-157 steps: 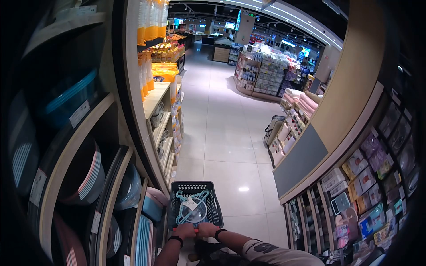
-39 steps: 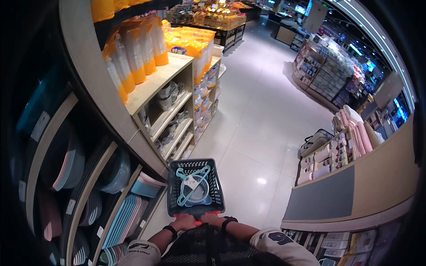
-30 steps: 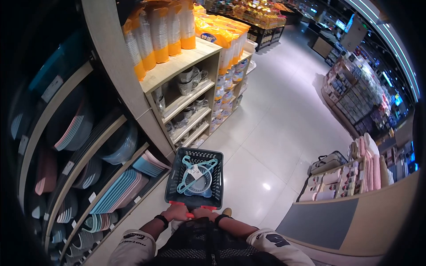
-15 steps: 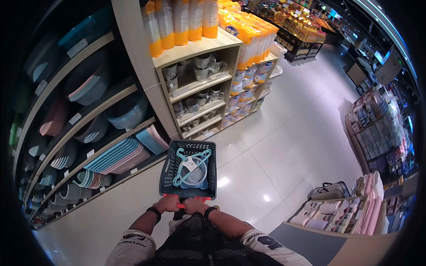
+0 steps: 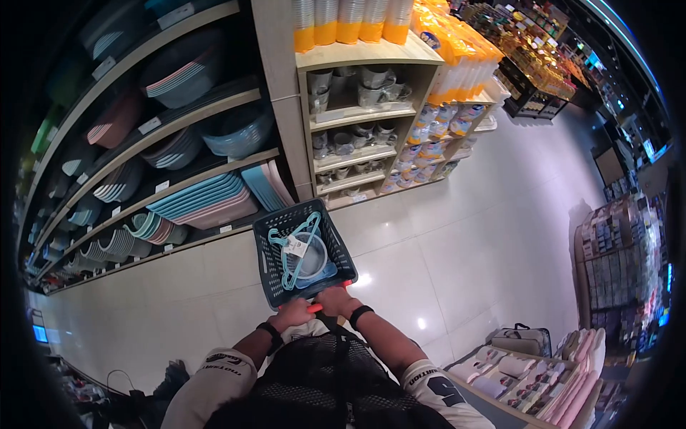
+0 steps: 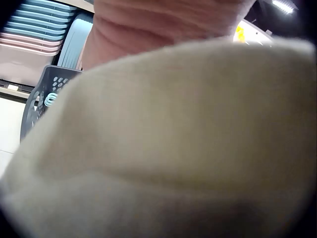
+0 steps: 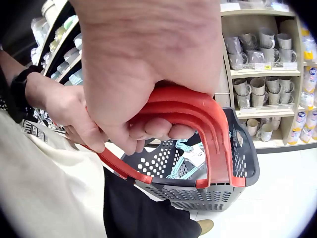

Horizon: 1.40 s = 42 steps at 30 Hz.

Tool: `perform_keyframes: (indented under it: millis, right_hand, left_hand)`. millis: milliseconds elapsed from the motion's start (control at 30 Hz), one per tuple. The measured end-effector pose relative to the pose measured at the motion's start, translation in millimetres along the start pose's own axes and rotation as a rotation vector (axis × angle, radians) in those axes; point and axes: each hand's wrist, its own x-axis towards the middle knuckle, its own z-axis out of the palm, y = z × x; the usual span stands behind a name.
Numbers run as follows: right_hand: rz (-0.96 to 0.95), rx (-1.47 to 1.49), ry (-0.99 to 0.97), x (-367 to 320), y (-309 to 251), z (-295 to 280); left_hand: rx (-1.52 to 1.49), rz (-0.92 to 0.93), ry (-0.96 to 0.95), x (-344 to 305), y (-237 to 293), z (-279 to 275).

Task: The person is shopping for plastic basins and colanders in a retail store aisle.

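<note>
My right hand (image 5: 337, 300) grips the red handle (image 7: 210, 121) of a dark grey shopping basket (image 5: 266, 261), fingers curled under it in the right wrist view. Beside it, my left hand (image 5: 295, 312) holds the handle's other part, with a red end showing between the two hands. In the basket lie light blue clothes hangers (image 5: 288, 272) with a white tag (image 5: 295, 246), on top of a round pale container (image 5: 313, 262). The left wrist view is mostly covered by a sleeve (image 6: 173, 124), which hides the fingers there.
Shelves of stacked basins (image 5: 184, 79) and blue and pink tubs (image 5: 207, 204) run along the left. Ahead stands a shelf of mugs (image 5: 344, 143), with orange-bagged plastic cups (image 5: 349, 28) above. Towels (image 5: 575, 386) and a grey bag (image 5: 524, 339) are at lower right.
The view has swung left, so the mug shelf now stands ahead and the aisle is at the right. The basket has moved forward up to the shelves. Both hands keep their hold on its handle.
</note>
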Motion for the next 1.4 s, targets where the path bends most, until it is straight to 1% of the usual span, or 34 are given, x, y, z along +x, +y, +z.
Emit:
perform_keyframes:
  millis: [67, 133, 333, 400, 500, 600, 667, 700, 733, 767, 800, 867, 933, 967, 1033, 1067, 1133, 1200, 1233, 1333, 1400]
  right_hand:
    - [-0.042, -0.031, -0.020, -4, 4, -6]
    - [-0.051, -0.041, -0.045, -5, 8, -6]
    - [-0.076, -0.063, -0.063, -5, 19, -14]
    - [-0.116, -0.069, -0.084, -2, 24, -17]
    - [-0.146, -0.064, -0.102, 8, 34, -13]
    - [-0.187, -0.061, -0.064, 12, 39, -14]
    - [-0.210, -0.048, -0.100, 11, 44, -19]
    - [-0.249, -0.022, -0.081, 11, 46, -20]
    - [-0.288, 0.008, -0.067, 10, 48, -21]
    - [-0.268, -0.029, -0.157, 10, 49, -23]
    - [-0.284, -0.033, -0.186, 12, 52, -22]
    - [-0.397, -0.014, -0.100, 11, 62, -16]
    - [-0.461, -0.051, -0.120, 16, 72, -10]
    - [-0.456, -0.046, -0.137, 20, 75, -8]
    - [-0.460, -0.041, -0.155, 25, 74, -18]
    - [-0.464, -0.040, -0.177, 26, 76, -25]
    - [-0.479, -0.041, -0.199, 28, 74, -37]
    - [-0.417, -0.063, -0.266, 33, 71, -46]
    - [-0.421, -0.068, -0.266, 35, 71, -50]
    - [-0.461, -0.107, -0.316, 44, 77, -56]
    - [-0.504, -0.103, -0.284, 47, 78, -60]
  left_hand:
    - [-0.036, -0.026, 0.044, -3, 6, 4]
    - [-0.016, -0.034, -0.016, 0, 7, 11]
    - [-0.072, -0.065, -0.030, 16, -1, 30]
    - [-0.096, -0.057, -0.024, 20, -4, 32]
    - [-0.101, -0.034, -0.037, 26, -7, 36]
    - [-0.051, 0.012, 0.033, 29, -8, 35]
    - [-0.006, 0.133, 0.037, 29, -7, 35]
    - [-0.010, 0.105, -0.033, 31, -4, 30]
    - [-0.038, 0.092, -0.027, 35, -12, 41]
    - [0.034, 0.102, -0.034, 38, -19, 51]
    - [0.109, 0.110, -0.041, 39, -26, 60]
    - [0.064, 0.070, -0.018, 36, -19, 64]
    - [0.018, 0.009, 0.068, 31, -11, 57]
    - [0.006, -0.007, 0.074, 32, -6, 56]
    - [0.039, -0.062, -0.019, 35, -3, 54]
    - [0.034, -0.072, -0.014, 36, -1, 54]
    - [-0.050, -0.049, 0.105, 35, 6, 48]
    - [-0.048, -0.096, 0.102, 34, 14, 41]
    - [-0.049, -0.137, 0.095, 35, 19, 38]
    - [-0.038, -0.121, 0.100, 38, 28, 28]
    - [-0.058, -0.146, 0.084, 42, 32, 22]
